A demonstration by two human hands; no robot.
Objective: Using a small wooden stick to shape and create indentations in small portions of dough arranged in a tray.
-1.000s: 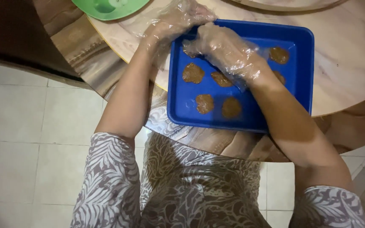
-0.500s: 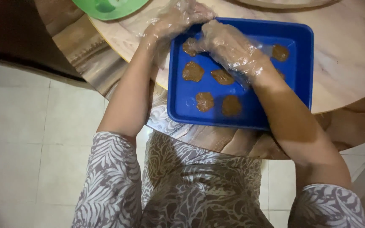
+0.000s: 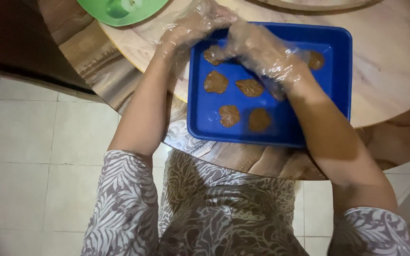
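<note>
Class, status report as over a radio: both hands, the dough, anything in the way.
Left hand and right hand, in clear plastic gloves, meet over dough piece at blue tray far corner. Grip hidden. Flat dough pieces alongside, none blocking.

Thin clear crinkled plastic gloves, shiny, over left hand (image 3: 191, 28) and right hand (image 3: 266, 52). Blue rectangular plastic tray (image 3: 340, 80), smooth, semi-gloss. Flat brown dough patties (image 3: 216, 82), matt, grainy. Round pale marble-look counter (image 3: 395, 61), polished, wood-toned edge. Green plastic plate (image 3: 119, 9), glossy. Patterned grey-white cloth sleeves (image 3: 119, 204), soft matt. Pale floor tiles (image 3: 39, 137), smooth.
</note>
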